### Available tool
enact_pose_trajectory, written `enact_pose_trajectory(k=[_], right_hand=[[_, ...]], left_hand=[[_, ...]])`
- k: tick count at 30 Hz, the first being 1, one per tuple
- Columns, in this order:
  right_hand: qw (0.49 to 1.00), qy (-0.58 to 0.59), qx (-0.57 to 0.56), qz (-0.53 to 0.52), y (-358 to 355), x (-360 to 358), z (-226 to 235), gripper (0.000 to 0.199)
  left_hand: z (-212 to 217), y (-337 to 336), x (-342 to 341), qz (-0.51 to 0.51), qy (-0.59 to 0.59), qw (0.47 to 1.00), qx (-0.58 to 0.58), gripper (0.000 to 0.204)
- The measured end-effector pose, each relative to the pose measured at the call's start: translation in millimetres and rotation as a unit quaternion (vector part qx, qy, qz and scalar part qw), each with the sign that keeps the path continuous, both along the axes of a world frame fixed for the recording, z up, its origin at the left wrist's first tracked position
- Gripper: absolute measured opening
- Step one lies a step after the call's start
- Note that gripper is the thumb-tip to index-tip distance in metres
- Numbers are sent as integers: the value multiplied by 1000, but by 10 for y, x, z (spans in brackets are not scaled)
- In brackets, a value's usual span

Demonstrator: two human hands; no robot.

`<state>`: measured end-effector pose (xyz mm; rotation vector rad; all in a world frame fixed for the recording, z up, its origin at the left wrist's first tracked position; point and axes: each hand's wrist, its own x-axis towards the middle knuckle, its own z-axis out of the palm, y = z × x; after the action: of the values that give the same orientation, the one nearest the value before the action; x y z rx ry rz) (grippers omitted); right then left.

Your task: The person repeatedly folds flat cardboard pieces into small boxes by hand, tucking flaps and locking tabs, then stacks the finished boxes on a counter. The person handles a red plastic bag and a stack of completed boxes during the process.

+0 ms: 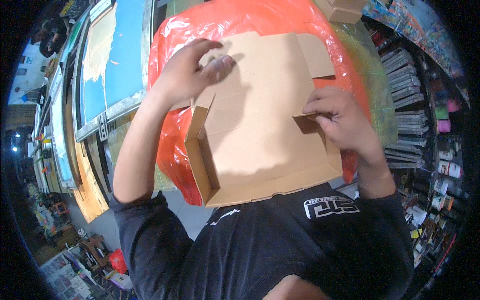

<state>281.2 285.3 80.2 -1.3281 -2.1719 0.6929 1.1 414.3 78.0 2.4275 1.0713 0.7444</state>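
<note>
In front of me lies a partly folded brown cardboard box (265,135). Its near wall and left side wall stand up, while its far part lies flat. My right hand (340,117) pinches a small flap at the right side wall between thumb and fingers. Over the far left part of the cardboard is my left hand (197,70), thumb and fingers apart, nothing between them. It casts a shadow on the cardboard; whether it touches is unclear. A narrow flap (207,115) sticks up at the end of the left wall.
Red plastic sheeting (240,17) lies under the box. Framed printing screens (115,55) lean at the left. A stack of grey frames (405,100) is on the right. More cardboard (340,11) lies at the far right, and a shelf of small containers (442,185) stands beyond.
</note>
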Motion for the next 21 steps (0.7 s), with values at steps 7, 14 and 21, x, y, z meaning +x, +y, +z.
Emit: enact_pose_trajectory(k=[7, 14, 21], right_hand=[[1000, -24, 4, 6, -9, 4, 4, 17], [991, -133, -11, -6, -36, 55, 19, 19], [996, -63, 62, -19, -84, 16, -10, 19]], left_hand=[[328, 544, 251, 21, 334, 936, -112, 57], [1464, 162, 10, -173, 124, 867, -450, 43], [360, 21, -834, -139, -244, 811, -513, 92]])
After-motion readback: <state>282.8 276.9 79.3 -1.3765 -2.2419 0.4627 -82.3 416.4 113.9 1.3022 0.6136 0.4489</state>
